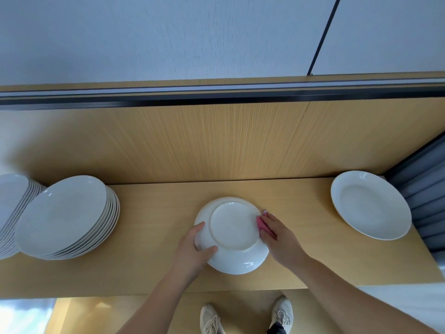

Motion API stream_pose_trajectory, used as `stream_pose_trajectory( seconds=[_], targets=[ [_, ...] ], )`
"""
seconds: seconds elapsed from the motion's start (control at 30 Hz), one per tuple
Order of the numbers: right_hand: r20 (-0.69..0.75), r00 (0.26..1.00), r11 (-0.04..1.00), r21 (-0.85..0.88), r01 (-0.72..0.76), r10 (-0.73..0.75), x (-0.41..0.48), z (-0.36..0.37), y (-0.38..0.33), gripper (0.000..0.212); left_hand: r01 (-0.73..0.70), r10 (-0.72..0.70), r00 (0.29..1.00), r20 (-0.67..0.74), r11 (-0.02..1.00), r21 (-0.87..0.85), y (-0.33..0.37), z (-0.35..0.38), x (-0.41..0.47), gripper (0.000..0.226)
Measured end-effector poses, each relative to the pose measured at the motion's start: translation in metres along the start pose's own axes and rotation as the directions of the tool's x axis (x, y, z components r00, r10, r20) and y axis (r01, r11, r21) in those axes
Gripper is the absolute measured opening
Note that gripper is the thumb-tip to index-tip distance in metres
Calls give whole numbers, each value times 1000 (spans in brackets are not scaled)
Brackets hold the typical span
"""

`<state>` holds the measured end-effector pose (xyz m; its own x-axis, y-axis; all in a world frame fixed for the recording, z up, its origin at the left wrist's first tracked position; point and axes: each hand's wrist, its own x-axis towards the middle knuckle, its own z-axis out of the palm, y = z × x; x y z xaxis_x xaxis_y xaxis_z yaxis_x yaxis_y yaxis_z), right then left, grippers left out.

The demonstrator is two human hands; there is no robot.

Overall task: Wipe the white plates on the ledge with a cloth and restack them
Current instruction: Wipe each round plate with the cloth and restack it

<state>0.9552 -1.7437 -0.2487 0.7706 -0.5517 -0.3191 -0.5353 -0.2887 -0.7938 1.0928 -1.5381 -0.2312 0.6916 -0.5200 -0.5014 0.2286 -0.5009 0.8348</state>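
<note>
A white plate [232, 233] lies upside down in the middle of the wooden ledge [301, 261], its foot ring facing up. My left hand [196, 247] grips its left rim, thumb on the underside. My right hand [278, 233] presses a pink cloth [261, 224] against the plate's right rim; most of the cloth is hidden under the fingers. A tall stack of white plates [65, 215] stands at the left, with a second stack [12, 208] beside it at the frame edge. A single white plate [369, 204] lies face up at the right.
A wooden back panel [216, 143] rises behind the ledge, with a dark rail above it. A grey ribbed surface [426, 201] borders the ledge's right end. My feet in light shoes [245, 314] stand below the ledge's front edge.
</note>
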Motion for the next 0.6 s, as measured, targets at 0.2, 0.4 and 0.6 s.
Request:
stream_pose_trajectory(
  seconds=[0.2, 0.4, 0.6],
  targets=[
    [108, 994, 999, -38, 2, 2, 18, -3, -8, 43, -6, 9, 1000, 27, 994, -106, 2, -2, 2, 86],
    [-18, 999, 998, 40, -48, 49, -12, 22, 3, 48, 14, -21, 999, -32, 983, -185, -2, 4, 0, 79],
    [-119, 993, 982, 185, 39, -18, -38, 27, 3, 38, -14, 11, 999, -38, 995, -102, -3, 6, 1, 81]
  ],
)
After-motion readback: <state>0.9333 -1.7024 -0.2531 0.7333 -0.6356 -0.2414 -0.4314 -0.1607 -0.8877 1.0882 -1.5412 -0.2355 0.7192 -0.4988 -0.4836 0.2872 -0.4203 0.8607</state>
